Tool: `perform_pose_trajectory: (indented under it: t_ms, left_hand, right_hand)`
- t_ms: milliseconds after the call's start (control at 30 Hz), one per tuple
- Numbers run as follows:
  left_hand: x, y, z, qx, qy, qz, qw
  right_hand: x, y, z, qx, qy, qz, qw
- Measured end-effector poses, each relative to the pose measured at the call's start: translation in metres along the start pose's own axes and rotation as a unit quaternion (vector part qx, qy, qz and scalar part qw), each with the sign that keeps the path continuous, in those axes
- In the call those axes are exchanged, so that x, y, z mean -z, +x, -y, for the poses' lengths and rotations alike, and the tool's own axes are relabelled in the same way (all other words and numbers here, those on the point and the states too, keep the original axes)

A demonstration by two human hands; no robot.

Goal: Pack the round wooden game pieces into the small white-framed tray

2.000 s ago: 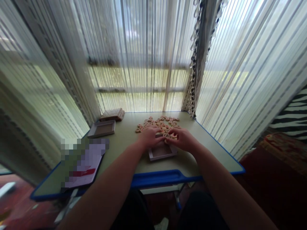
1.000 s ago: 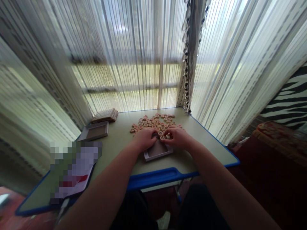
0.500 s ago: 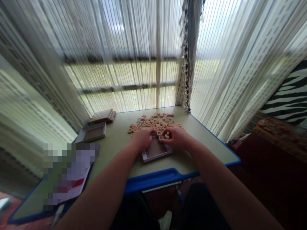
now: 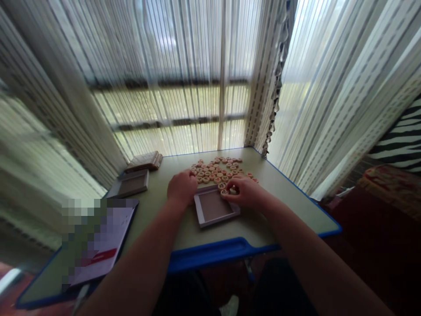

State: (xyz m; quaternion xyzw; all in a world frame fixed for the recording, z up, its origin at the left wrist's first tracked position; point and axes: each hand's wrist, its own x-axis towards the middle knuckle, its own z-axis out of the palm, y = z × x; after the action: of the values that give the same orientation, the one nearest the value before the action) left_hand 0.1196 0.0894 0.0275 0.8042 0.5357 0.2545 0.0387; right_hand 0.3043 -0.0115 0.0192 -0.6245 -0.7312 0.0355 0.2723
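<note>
Several round wooden game discs [image 4: 217,169] with red and dark marks lie spread on the far part of the table [image 4: 289,199]. In front of them sits a shallow square box [image 4: 215,208], open side up. My left hand [image 4: 182,186] is curled into a fist at the left end of the discs, just off the box's far left corner. My right hand [image 4: 245,191] rests at the box's far right corner. Its fingertips pinch a disc [image 4: 224,191] over the rim.
A second shallow box half [image 4: 131,183] and a folded woven board [image 4: 144,161] lie at the far left. A blurred-out booklet [image 4: 95,241] covers the near left corner. The table has a blue rim [image 4: 217,252]. Striped curtains [image 4: 329,96] hang close on three sides.
My left hand has slid left off the box and closed up beside the discs, so the box's inside now shows. My right hand stays at the far right corner with a disc.
</note>
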Motion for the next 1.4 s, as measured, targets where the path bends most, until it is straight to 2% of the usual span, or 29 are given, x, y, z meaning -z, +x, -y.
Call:
perform_pose_trajectory:
  t_ms: [100,200,267,333,533,633,700,833,900,1000,1167,1300,1400]
  left_hand:
    - [-0.002,0.003,0.005,0.012,-0.018,-0.003,1.0]
    - [-0.005,0.011,0.017,0.086,-0.047,-0.018,0.995]
    - [-0.006,0.015,0.024,0.143,-0.066,0.001,0.988]
    - [-0.007,0.017,0.028,0.147,-0.064,0.028,0.987]
    - [-0.007,0.01,0.019,0.019,0.054,0.036,0.998]
    - [-0.005,0.007,0.013,0.009,0.053,0.049,0.997]
    - [-0.002,0.005,0.009,-0.013,0.039,0.038,0.998]
    - [0.004,-0.001,-0.003,-0.136,-0.021,0.018,0.99]
    - [0.006,-0.004,-0.008,-0.177,-0.028,0.022,0.984]
    - [0.005,-0.005,-0.01,-0.191,-0.019,0.023,0.981]
    - [0.002,-0.004,-0.007,-0.203,-0.028,-0.006,0.979]
    - [0.001,-0.004,-0.006,-0.218,-0.043,0.016,0.975]
    - [0.0,-0.004,-0.006,-0.227,-0.047,0.037,0.972]
  right_hand:
    - [0.0,0.0,0.001,-0.003,0.0,-0.001,1.0]
    - [0.0,-0.001,0.001,-0.002,0.002,-0.002,1.0]
    - [0.001,-0.001,0.001,-0.002,0.003,0.001,1.0]
    - [0.0,-0.001,0.0,0.0,0.004,0.004,1.0]
    - [-0.001,0.0,-0.003,-0.008,0.003,0.005,1.0]
    - [-0.001,0.0,-0.003,-0.005,0.002,0.001,1.0]
    - [-0.001,0.0,-0.002,-0.003,0.004,-0.001,1.0]
    - [-0.001,0.0,-0.002,-0.004,-0.004,-0.01,1.0]
    - [-0.002,0.0,-0.002,-0.006,-0.008,-0.016,1.0]
    - [-0.003,-0.001,-0.003,-0.002,-0.008,-0.019,1.0]
    - [-0.001,0.0,-0.005,-0.022,0.011,-0.015,1.0]
    - [0.008,0.0,-0.009,-0.095,0.065,-0.039,0.993]
    - [0.018,-0.001,-0.018,-0.175,0.085,-0.112,0.974]
